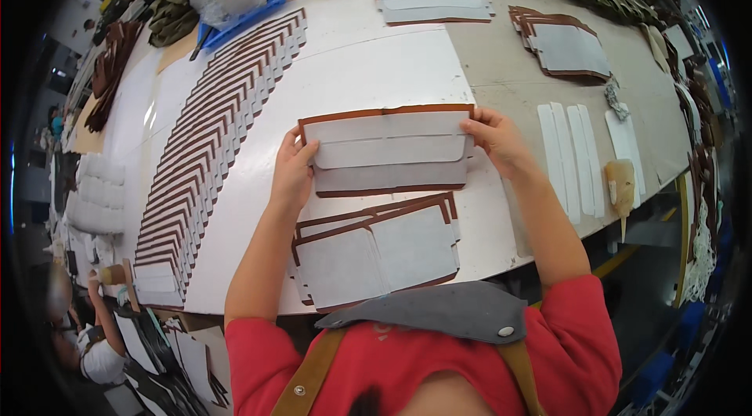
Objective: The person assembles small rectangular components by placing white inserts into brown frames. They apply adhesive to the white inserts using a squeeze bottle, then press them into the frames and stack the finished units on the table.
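Observation:
A flat brown-edged panel (388, 130) with pale grey backing is held up over the white table. A long strip with rounded lower corners lies across its upper half. My left hand (296, 164) grips its left end, thumb on the face and fingers behind. At the opposite end, my right hand (497, 138) pinches the upper corner the same way. Just below, nearer my body, several similar brown-edged panels (376, 255) lie loosely stacked on the table.
A long overlapping row of brown-edged pieces (211, 134) runs along the left. More panels (435, 3) and a stack (568, 48) lie at the back. White strips (568, 157) and a yellowish nozzle bottle (620, 185) sit at the right. A blue tray (243, 18) stands far left. Another person works lower left.

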The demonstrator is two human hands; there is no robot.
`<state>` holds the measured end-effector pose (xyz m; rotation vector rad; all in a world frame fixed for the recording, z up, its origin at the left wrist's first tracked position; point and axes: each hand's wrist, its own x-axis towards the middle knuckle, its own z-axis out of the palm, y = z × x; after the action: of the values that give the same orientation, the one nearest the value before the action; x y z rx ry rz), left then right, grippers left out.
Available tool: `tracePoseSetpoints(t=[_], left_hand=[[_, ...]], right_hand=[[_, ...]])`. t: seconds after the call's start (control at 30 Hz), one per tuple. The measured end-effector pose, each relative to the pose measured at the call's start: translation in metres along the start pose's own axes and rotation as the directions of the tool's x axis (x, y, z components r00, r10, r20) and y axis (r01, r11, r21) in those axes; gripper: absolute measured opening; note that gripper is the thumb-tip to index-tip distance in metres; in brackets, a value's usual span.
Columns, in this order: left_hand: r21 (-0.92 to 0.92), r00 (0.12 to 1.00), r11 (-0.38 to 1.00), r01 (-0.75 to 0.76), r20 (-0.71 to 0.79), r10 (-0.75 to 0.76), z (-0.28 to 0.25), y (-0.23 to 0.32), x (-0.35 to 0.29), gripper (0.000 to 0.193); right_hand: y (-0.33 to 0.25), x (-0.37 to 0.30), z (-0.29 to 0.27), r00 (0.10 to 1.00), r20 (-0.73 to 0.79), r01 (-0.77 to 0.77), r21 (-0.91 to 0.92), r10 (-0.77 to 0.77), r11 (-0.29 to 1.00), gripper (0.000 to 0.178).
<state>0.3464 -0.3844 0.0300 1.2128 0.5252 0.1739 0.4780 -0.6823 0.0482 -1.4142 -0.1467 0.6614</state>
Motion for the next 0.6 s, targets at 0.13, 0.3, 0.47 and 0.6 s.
tracePoseSetpoints(t=[0.13,0.3,0.47,0.6], left_hand=[[0.071,0.999,0.997,0.008,0.046,-0.012,0.007,0.007,0.007,0.042],[0.167,0.997,0.985,-0.045,0.071,0.034,0.022,0.015,0.038,0.041],[0.374,0.969,0.896,-0.242,0.138,0.204,0.047,0.019,0.121,0.039],[0.420,0.935,0.835,-0.354,0.150,0.321,0.086,0.035,0.192,0.041]], right_hand=[[0.001,0.009,-0.014,0.999,-0.038,0.033,-0.094,-0.036,0.995,0.012],[-0.012,0.038,-0.028,0.988,-0.113,0.087,-0.185,-0.109,0.979,0.018],[-0.037,0.105,-0.055,0.941,-0.212,0.191,-0.308,-0.263,0.932,0.023],[-0.053,0.181,-0.091,0.879,-0.298,0.244,-0.388,-0.372,0.889,0.029]])
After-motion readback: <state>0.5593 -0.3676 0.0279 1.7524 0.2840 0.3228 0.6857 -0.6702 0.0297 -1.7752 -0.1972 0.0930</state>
